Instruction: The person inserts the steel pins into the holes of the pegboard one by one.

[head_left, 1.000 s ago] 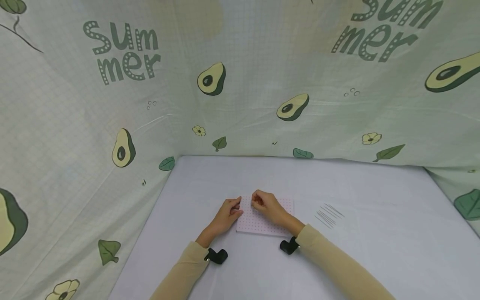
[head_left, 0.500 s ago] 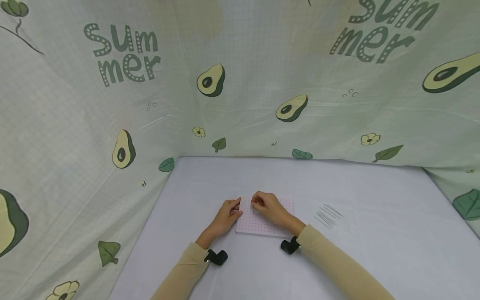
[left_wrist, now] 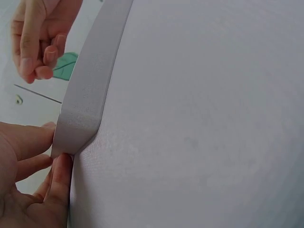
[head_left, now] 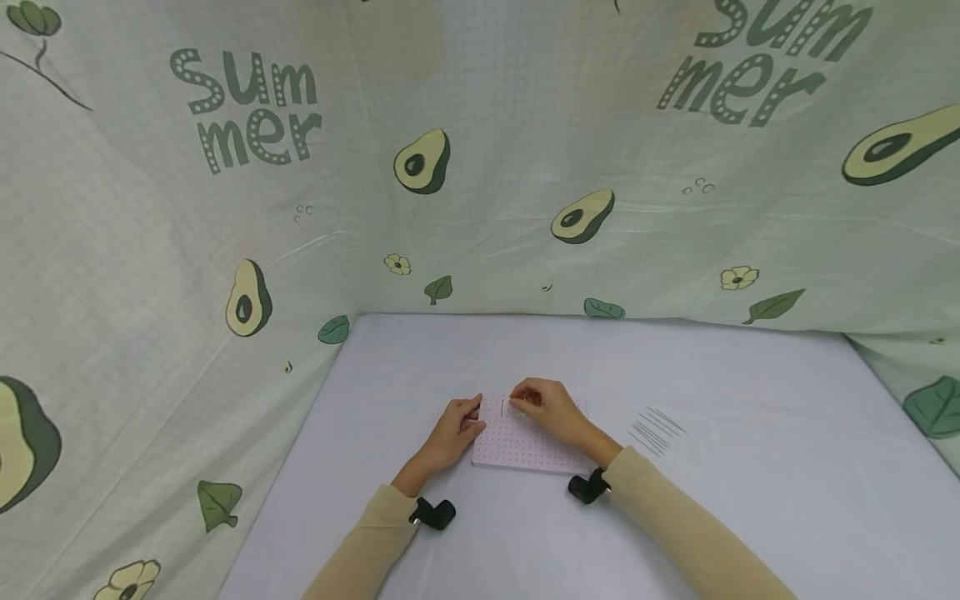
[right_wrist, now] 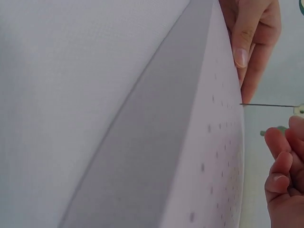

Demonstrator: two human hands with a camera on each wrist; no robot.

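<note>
A pale pink board (head_left: 525, 442) dotted with rows of small holes lies on the table in the head view. My left hand (head_left: 453, 432) holds its left edge, thumb and fingers against the side; the left wrist view shows the fingers (left_wrist: 61, 178) at the corner. One thin metal stick (head_left: 502, 408) stands upright in the board near its far left part, and in the right wrist view the stick (right_wrist: 268, 105) juts out from the surface. My right hand (head_left: 553, 412) hovers just right of the stick, apart from it. Its fingers are loosely curled, with nothing visible between them.
Several thin dark sticks (head_left: 657, 431) lie loose side by side on the white table (head_left: 735, 500), to the right of the board. Black cameras sit on both wrists. A cloth (head_left: 487, 233) printed with avocados hangs behind the table and to the sides.
My right hand has let go of the thin metal stick and drawn slightly right and away, leaving it standing in the board. The left hand has stayed at the board's edge.
</note>
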